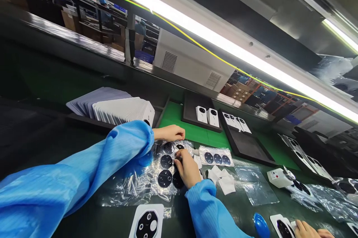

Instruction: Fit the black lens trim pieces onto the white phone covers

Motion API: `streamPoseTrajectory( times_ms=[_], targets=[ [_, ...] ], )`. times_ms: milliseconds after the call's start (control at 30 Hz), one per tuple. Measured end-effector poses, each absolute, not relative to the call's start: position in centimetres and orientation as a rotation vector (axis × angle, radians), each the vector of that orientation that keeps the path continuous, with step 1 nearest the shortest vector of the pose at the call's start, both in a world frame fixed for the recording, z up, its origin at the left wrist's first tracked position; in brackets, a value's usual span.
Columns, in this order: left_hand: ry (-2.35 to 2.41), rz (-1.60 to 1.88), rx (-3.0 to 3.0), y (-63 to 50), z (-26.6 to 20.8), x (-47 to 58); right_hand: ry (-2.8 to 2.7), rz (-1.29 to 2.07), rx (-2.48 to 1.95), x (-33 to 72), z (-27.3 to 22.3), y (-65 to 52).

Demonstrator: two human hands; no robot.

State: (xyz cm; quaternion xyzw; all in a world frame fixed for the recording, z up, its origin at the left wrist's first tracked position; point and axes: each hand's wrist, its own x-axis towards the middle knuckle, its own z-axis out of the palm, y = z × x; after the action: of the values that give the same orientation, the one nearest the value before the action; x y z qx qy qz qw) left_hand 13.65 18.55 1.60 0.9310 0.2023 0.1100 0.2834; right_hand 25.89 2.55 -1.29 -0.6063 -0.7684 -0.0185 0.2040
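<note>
A clear plastic sheet carries several round black camera lens covers with small holes. Over its upper right part my right hand pinches one black lens cover at the fingertips. My left hand lies at the top edge of the sheet, fingers curled down; what they grip, if anything, is hidden. Blue sleeves cover both forearms. Below the sheet lies a white phone back panel with a large black camera disc. Crumpled clear film spreads to the left of the sheet.
White panels lean in a fanned row behind my left arm. Black trays hold more panels. White wipes, a lens strip, a white pump bottle and a blue oval lie rightward. Another person's hands work at lower right.
</note>
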Motion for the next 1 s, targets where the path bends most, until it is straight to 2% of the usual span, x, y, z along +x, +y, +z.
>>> streamPoseTrajectory(
  times_ms=[267, 533, 800, 1000],
  targets=[
    [0.546, 0.236, 2.582, 18.4, 0.9, 11.3, -2.194, -0.308, -1.955, 23.7, 0.2, 5.9],
    [0.543, 0.275, 2.563, 18.1, 1.4, 9.9, -2.277, -0.513, -2.054, 22.3, -0.7, 7.5],
    [0.514, 0.283, 2.567, 18.5, 1.5, 9.5, -2.427, -0.559, -1.905, 22.9, -1.1, 8.5],
    [0.513, 0.272, 2.603, 18.8, 1.5, 9.0, -2.600, -0.431, -1.610, 24.2, -1.6, 7.6]
  ],
)
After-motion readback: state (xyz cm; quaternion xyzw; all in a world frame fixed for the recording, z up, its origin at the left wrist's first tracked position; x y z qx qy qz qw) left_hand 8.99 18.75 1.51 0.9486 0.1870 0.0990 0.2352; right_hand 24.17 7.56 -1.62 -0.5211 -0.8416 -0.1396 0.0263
